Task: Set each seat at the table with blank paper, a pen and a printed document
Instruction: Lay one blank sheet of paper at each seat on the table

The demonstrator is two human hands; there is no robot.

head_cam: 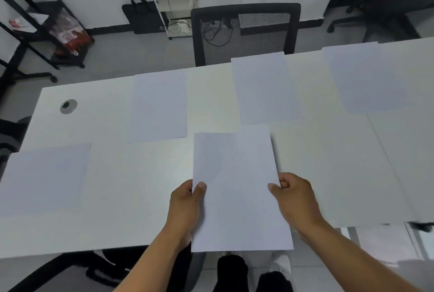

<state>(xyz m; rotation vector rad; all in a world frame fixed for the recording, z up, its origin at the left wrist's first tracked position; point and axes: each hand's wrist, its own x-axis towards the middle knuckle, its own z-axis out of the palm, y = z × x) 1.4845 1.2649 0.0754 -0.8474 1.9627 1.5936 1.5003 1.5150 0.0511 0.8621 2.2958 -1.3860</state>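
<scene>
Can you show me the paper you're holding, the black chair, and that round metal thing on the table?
Held paper (237,188), head view, middle of sheet.
Black chair (244,33), head view, mesh backrest.
Round metal thing (68,106), head view, its centre.

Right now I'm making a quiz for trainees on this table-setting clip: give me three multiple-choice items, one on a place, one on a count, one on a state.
1. Where is the office chair?
A. at the table's far side
B. on the table
C. under the shelf

2. How many sheets lie flat on the table?
A. one
B. four
C. seven

3. What are the hands doing?
A. resting open
B. writing
C. both holding one sheet

Answers:
1 A, its mesh back rises behind the far edge.
2 B, four lie flat apart from the held one.
3 C, the left hand and right hand pinch the held sheet at its edges.
</scene>
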